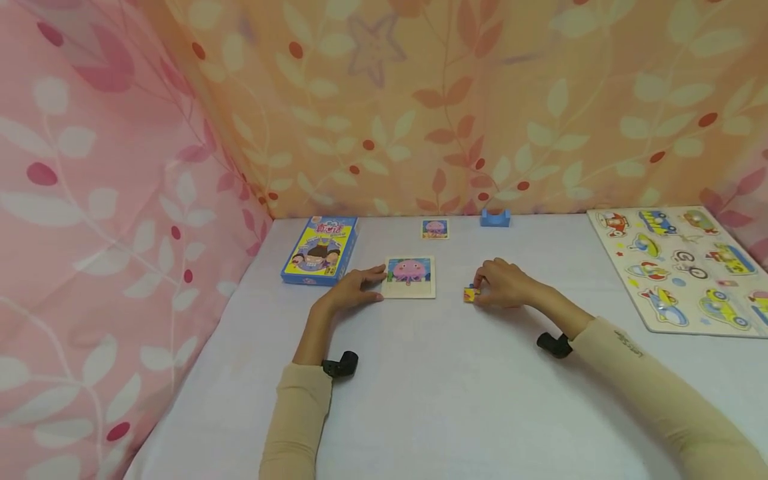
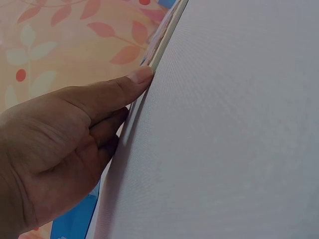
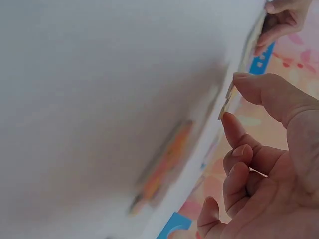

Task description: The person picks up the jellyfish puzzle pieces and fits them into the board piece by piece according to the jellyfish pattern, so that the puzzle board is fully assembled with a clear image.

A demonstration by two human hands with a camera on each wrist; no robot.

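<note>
A small square puzzle board [image 1: 409, 291] with a pink jellyfish picture lies flat on the white table; the lower strip of its picture area is bare. Along its left edge my left hand [image 1: 354, 288] rests, thumb and fingers touching the rim and spread apart. To the right of the board my right hand [image 1: 503, 283] pinches a small yellow puzzle piece [image 1: 470, 295] between thumb and index finger, close to the table. Beneath that hand another orange piece [image 3: 167, 162] lies on the cloth, blurred in the right wrist view and mostly hidden in the head view.
A blue and yellow card box [image 1: 320, 250] lies left of the board. Behind it are a small jellyfish card [image 1: 435, 229] and a blue holder [image 1: 495, 218]. A large wooden vehicle puzzle [image 1: 663, 270] lies at the right. Floral curtains [image 1: 420, 120] bound the table's back and left.
</note>
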